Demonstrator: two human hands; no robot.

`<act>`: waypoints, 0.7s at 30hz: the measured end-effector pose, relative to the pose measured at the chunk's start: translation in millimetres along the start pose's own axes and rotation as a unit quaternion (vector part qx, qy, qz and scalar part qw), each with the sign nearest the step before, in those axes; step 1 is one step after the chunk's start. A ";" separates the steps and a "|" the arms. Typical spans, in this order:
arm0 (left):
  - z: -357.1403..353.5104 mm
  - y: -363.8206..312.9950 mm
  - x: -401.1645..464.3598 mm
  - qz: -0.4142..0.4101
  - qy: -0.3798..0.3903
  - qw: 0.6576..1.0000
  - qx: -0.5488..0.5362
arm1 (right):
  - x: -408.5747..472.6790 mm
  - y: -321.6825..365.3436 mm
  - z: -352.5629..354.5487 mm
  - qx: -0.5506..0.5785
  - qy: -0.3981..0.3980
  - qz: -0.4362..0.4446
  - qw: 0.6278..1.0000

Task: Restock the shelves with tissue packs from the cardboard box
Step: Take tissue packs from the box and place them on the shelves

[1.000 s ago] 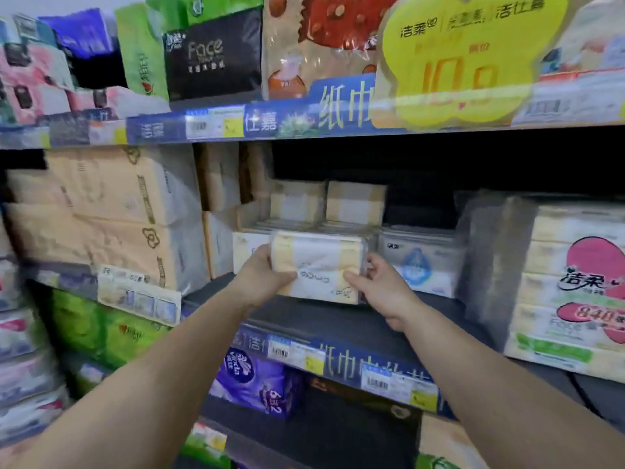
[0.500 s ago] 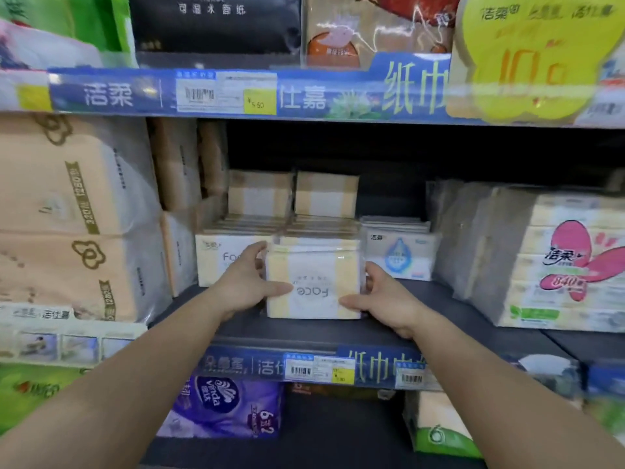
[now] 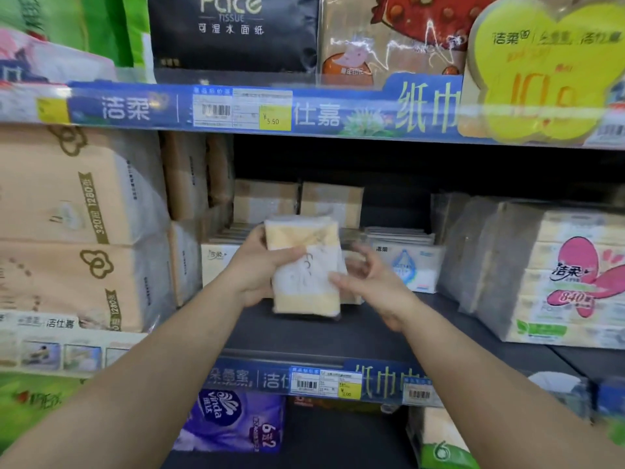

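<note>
Gripping hand: left hand (image 3: pixel 254 265) clutches tissue pack (image 3: pixel 306 265), upright over dark shelf (image 3: pixel 304 336).
Other hand: right hand (image 3: pixel 368 282), fingers loosely spread, fingertips touching pack's right edge.

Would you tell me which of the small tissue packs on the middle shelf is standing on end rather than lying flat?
The tissue pack gripped by the left hand: it stands upright, cream bands top and bottom. The blue-drop pack beside it lies flat.
</note>
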State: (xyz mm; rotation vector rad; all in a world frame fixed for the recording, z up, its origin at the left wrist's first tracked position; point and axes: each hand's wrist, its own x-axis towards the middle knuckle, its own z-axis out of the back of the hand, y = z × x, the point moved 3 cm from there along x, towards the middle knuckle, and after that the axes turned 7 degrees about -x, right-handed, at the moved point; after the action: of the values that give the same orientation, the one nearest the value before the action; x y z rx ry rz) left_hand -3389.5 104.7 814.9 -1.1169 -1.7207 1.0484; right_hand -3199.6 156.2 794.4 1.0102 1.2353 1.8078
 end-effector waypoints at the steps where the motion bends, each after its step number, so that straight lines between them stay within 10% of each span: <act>1: 2.9 9.2 -1.8 0.016 -0.010 0.997 -0.080 | -0.9 -10.2 -5.2 -0.024 0.032 -0.033 0.999; 7: 20.6 39.7 -7.9 0.067 -0.041 0.975 -0.206 | 1.0 -25.2 -8.2 0.065 0.008 -0.054 0.996; 13: 49.0 24.0 -11.5 0.009 -0.023 0.986 0.167 | 3.2 -10.2 -8.5 -0.011 0.005 0.026 1.000; 21: 73.2 32.2 -16.5 0.043 -0.053 0.990 0.122 | 6.9 -36.3 -29.5 -0.129 0.089 -0.075 0.985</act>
State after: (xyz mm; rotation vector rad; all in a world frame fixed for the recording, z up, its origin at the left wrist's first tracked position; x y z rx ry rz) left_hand -3444.0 82.5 758.3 -1.0019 -1.5841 1.3537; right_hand -3224.4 161.1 754.4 0.6063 1.1123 1.9106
